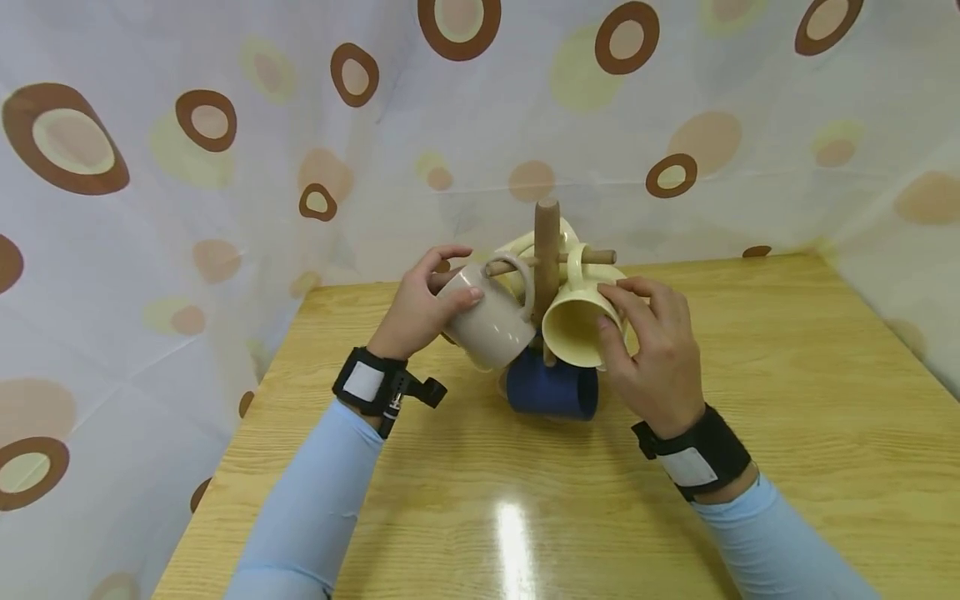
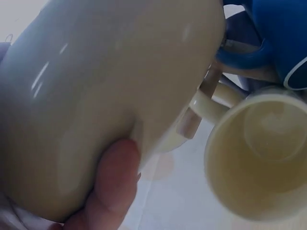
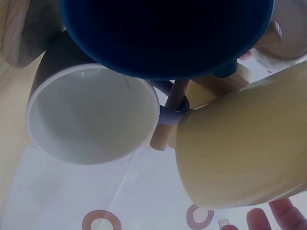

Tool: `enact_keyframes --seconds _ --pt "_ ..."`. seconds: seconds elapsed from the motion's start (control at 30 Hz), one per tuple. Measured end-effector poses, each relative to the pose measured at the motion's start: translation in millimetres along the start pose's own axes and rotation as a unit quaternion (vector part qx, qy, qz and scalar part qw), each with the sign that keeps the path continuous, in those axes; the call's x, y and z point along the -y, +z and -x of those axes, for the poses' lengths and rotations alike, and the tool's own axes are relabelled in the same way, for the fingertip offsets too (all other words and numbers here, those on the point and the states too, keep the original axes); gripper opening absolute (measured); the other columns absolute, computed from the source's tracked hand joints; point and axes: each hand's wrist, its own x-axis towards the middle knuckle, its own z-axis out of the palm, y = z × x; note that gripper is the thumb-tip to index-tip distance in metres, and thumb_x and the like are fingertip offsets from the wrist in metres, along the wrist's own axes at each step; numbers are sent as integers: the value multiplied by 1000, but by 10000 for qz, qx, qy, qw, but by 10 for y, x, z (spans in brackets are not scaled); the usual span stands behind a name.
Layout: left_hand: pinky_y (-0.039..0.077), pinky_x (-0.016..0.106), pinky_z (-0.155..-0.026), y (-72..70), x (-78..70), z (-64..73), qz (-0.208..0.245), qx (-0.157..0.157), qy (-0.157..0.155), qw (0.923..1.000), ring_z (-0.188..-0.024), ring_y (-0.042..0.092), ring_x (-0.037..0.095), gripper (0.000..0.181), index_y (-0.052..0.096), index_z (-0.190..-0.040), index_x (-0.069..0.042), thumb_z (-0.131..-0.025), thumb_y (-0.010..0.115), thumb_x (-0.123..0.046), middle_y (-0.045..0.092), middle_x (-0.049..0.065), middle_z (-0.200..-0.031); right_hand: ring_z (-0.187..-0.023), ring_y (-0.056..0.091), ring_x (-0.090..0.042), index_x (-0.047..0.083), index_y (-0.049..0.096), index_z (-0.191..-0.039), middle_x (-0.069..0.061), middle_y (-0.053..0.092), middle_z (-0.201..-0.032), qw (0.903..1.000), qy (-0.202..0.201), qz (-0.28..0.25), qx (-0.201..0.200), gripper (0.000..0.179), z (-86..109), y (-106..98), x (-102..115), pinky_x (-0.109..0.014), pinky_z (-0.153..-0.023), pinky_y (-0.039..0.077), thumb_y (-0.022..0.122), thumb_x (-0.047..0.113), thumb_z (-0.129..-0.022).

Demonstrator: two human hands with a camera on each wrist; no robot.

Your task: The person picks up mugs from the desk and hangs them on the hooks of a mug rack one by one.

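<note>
A wooden mug tree [image 1: 547, 250] stands on the table with several mugs about it. My left hand [image 1: 423, 308] grips a grey-beige mug [image 1: 487, 321] by its body, thumb on the near side. That mug is tilted, its handle overlapping a left peg; in the left wrist view the mug's body [image 2: 105, 86] fills much of the picture. At the right, my right hand [image 1: 656, 354] pinches a pale yellow mug [image 1: 581, 329] near its rim. The yellow mug's handle loops over a right peg [image 1: 600, 257], its mouth facing me. Below hangs a blue mug [image 1: 547, 387], lying sideways.
Behind the tree, another cream mug [image 1: 517, 246] is partly hidden. The right wrist view shows a dark mug with a white inside [image 3: 91, 115] beside the blue one. A wooden table [image 1: 450, 500] lies below, with a patterned curtain [image 1: 480, 108] behind it.
</note>
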Motion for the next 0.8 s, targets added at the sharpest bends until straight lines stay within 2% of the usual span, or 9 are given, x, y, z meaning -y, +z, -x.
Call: enact_keyframes --seconds 0.17,0.4,0.47,0.57,0.67,0.8 --pt "58 46 -58 51 -27 -17 134 261 -84 9995 -104 59 29 61 43 -137 -23 -82 66 -37 50 16 -138 -101 49 -37 4 67 -113 -22 59 -109 10000 48 -2 39 34 0 15 5 -52 -80 42 58 25 -88" --pt "54 51 -79 96 -234 95 179 621 -125 9978 -116 50 27 60 34 -145 -15 -90 56 -24 38 18 -147 -103 48 -36 5 65 -116 -21 58 -110 9999 130 -18 106 39 19 27 4 -52 -80 43 59 28 -86" --pt "52 52 -83 104 -241 97 170 696 -49 9974 -118 48 26 58 33 -145 -14 -91 54 -23 35 17 -149 -103 49 -36 5 65 -117 -22 58 -110 9999 125 -16 103 39 24 26 2 -52 -80 43 59 28 -86" --pt "53 53 -81 106 -184 72 136 778 46 9969 -117 48 28 58 34 -145 -17 -91 53 -27 35 16 -148 -104 48 -36 4 64 -118 -22 57 -111 9999 99 -27 109 42 25 22 -2 -51 -80 43 58 32 -87" --pt "56 54 -72 97 -60 21 32 807 77 9967 -114 49 29 62 34 -145 -23 -91 53 -46 37 14 -147 -105 48 -36 3 63 -119 -23 57 -111 9999 65 -79 121 49 24 3 -13 -52 -80 43 52 43 -91" --pt "57 52 -64 36 121 -35 -221 674 50 9975 -117 48 29 73 34 -145 -23 -87 39 -68 37 12 -147 -108 47 -36 3 62 -121 -25 56 -113 9992 182 -329 139 65 15 -67 -112 -56 -85 40 39 58 -94"
